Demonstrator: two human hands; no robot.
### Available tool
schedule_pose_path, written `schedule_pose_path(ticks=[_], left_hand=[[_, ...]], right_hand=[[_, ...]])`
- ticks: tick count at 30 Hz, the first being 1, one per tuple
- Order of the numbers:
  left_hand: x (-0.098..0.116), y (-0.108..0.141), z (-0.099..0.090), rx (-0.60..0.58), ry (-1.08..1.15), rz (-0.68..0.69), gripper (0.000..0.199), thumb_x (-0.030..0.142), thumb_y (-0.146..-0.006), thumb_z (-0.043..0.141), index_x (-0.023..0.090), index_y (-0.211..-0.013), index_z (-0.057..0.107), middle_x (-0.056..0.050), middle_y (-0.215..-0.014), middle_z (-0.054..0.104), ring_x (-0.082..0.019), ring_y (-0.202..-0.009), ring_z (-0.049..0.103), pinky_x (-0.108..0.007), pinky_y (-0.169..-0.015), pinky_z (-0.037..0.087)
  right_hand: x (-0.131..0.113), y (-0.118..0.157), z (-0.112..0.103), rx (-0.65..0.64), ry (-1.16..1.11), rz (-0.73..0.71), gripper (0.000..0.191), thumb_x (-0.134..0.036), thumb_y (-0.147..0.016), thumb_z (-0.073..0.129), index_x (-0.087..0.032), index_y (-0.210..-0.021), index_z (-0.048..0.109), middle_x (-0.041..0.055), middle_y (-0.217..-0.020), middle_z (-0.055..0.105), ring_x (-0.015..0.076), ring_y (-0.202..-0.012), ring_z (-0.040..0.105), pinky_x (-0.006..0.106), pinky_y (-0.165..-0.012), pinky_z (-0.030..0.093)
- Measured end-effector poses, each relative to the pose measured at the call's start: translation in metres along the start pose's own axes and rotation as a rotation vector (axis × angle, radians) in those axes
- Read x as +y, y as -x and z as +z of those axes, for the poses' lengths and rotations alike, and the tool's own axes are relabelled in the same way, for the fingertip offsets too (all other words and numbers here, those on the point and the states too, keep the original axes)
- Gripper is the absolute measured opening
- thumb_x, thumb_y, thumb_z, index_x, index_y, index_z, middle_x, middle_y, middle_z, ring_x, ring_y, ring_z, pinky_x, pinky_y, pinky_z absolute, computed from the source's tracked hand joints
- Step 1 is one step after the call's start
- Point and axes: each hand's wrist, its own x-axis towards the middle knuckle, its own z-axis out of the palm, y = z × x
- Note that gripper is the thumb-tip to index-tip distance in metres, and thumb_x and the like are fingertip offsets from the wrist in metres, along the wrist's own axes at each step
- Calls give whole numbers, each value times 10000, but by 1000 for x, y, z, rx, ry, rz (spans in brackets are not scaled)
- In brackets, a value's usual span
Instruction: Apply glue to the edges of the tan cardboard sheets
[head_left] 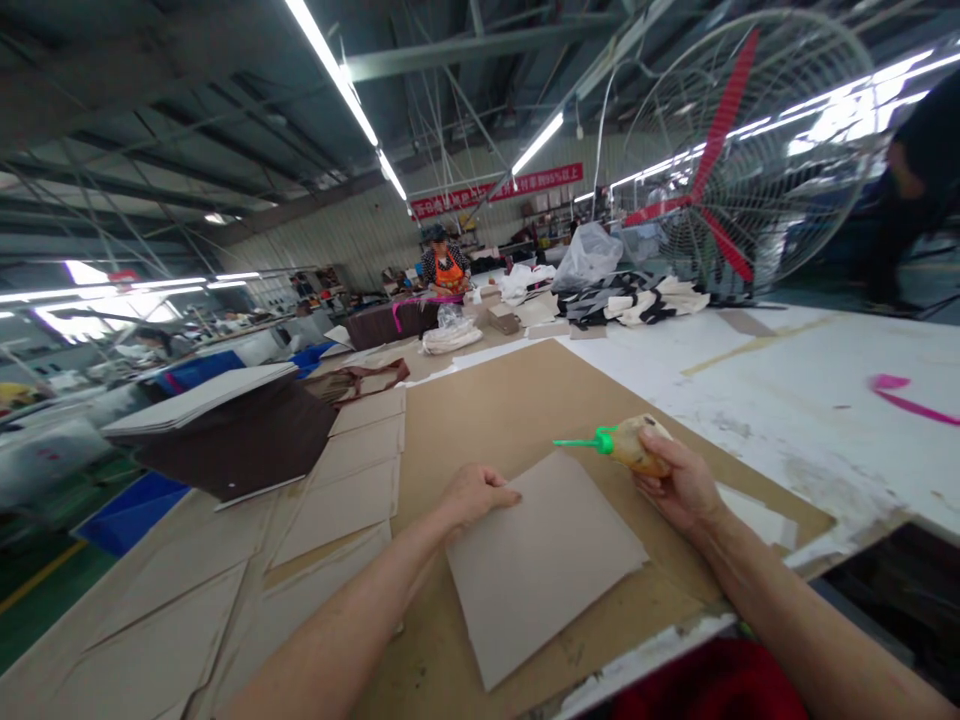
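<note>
My right hand [679,482] is wrapped round a yellowish squeeze glue bottle [636,446] with a green cap and a thin green nozzle. The bottle is tilted on its side, its nozzle pointing left above the far corner of a grey-beige square panel [544,565]. At that panel's far left edge, my left hand [480,495] pinches it with the thumb on top. The panel lies at an angle on a large brown board [495,400], and a second edge shows beneath its right corner. Fingers of my left hand under the panel are hidden.
Rows of similar beige panels [337,500] lie on the left. Beyond them stands a dark brown stack topped with pale boards [217,400]. White pieces [757,515] lie near my right wrist. A large caged fan [720,170] stands at the back right, and a person [446,265] in orange is far ahead.
</note>
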Motion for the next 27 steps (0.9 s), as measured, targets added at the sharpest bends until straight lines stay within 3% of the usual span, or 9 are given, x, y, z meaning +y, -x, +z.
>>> schedule_pose_path(ticks=[3,8,12,16,19,21,24,27], left_hand=[[2,-2,-3,-35,44,-26,237,373,-833,688,145,-865,631,23,-706,626,-99,-547,556,-233,-510,454],[1,-3,0,13,10,-5,360,504,-748,719,167,-733,592,45,-600,555,-96,-497,492,-222,-456,349],[-1,-4,8,35,-94,38,451,592,-845,580,171,-684,569,54,-578,513,-99,-493,465,-240,-494,363],[-4,-5,13,60,-212,140,428,554,-874,555,173,-681,575,42,-609,529,-126,-564,508,-271,-576,403],[-2,-8,17,115,-275,226,369,555,-799,625,186,-794,610,-7,-767,614,-182,-722,583,-297,-645,419],[3,-13,21,121,-303,287,468,616,-710,679,192,-901,629,-51,-932,650,-235,-866,609,-324,-715,445],[18,-23,29,49,-342,390,783,699,-554,753,176,-1121,620,-123,-1168,625,-313,-1089,569,-403,-904,453],[35,-34,39,-65,-387,467,1180,708,-421,812,136,-1392,458,-197,-1415,490,-412,-1311,412,-511,-1077,346]], right_hand=[[0,0,-1,-2,-7,-16,322,-436,-818,705,-170,-837,525,-62,-602,479,50,-378,300,172,-338,211],[3,-1,-3,6,-21,-34,300,-416,-856,685,-165,-833,522,-62,-607,476,48,-381,308,166,-336,226],[4,-1,-4,7,-23,-39,275,-381,-857,691,-168,-823,521,-61,-612,480,49,-386,315,158,-329,213],[3,-1,-5,25,-34,-50,262,-370,-854,692,-170,-843,524,-54,-642,497,49,-395,317,157,-329,217],[4,-2,-6,41,-42,-56,254,-361,-860,686,-168,-855,522,-53,-653,498,47,-396,310,156,-332,212],[5,-3,-6,47,-41,-52,252,-361,-873,677,-169,-845,517,-54,-645,490,48,-394,309,157,-328,210],[6,-4,-8,50,-39,-50,235,-344,-899,660,-165,-838,521,-60,-632,477,51,-396,319,155,-325,224],[7,-5,-9,53,-38,-59,212,-323,-923,641,-159,-849,530,-61,-639,478,48,-400,326,147,-326,237]])
